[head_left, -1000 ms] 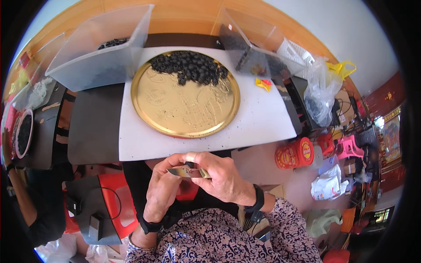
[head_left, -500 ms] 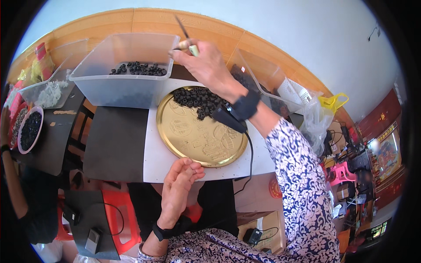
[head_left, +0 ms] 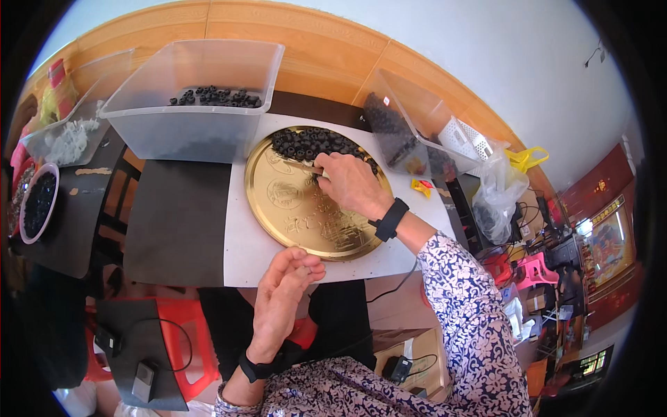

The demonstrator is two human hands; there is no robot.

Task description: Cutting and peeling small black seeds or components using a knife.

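Over the round gold tray, my right hand is closed around a thin-bladed tool, its blade pointing left. The fingers reach the edge of a pile of small black ring-shaped parts on the tray's far side. Most of the tool's handle is hidden in the palm. At the tray's near rim, my left hand has its thumb and fingertips pressed together. Anything between those fingertips is too small to make out.
Behind the tray at left stands a clear plastic bin with black parts. Another clear bin is at the right, near a yellow-red wrapper and a plastic bag. A bowl of dark pieces sits at far left.
My right hand has come down from beside the left bin to the tray's black parts, still holding the tool. The wrapper has come into sight. My left hand has hardly moved.
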